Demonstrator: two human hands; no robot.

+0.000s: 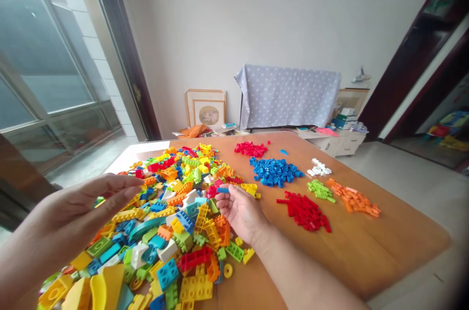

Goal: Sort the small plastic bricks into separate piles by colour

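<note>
A large heap of mixed toy building bricks [157,241] spreads over the left half of the wooden table [366,261]. Above its right edge, my right hand [244,212] pinches a small blue brick [222,190] between thumb and fingers, palm turned partly up. My left hand [98,202] hovers over the left side of the heap. Its fingers are stretched out, the thumb a little apart below them, and I see nothing held there. Close to my right hand lie yellow bricks [251,189] and a long red brick [195,258].
Sorted piles lie to the right: blue bricks [275,171], dark red bricks [306,211], pinkish-red bricks [251,149], white bricks [319,168], lime green bricks [321,189] and orange bricks [354,196]. One blue piece [284,152] lies apart. Beyond the table stands a cloth-covered screen [291,97].
</note>
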